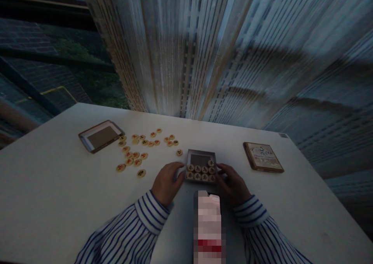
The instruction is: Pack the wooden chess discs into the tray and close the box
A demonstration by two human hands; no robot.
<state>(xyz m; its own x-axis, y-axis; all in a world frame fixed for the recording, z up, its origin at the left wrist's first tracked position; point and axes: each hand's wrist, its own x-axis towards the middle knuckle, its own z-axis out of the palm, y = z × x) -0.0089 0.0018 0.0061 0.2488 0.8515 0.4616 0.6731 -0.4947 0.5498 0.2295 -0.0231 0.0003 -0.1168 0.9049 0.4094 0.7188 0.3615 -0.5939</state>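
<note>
A small open box (201,154) sits on the table between my two hands. Round wooden Chinese chess pieces (197,177) with black characters fill its near rows, and one more piece (211,163) lies above them at the right. My left hand (168,182) curves around the box's left side, thumb and index fingertips at the wall with a gap between them. On the opposite side, my right hand (233,183) has its thumb and fingers against the right wall. Loose chess pieces (135,155), red and black, lie scattered to the left; one piece (179,152) is close to the box.
An open tray-like box part (100,135) lies at the far left of the white table (72,201). A flat box with a printed cover (264,157) lies on the right. A phone (215,201), partly pixelated, is nearest me. String curtains (175,62) hang behind the table.
</note>
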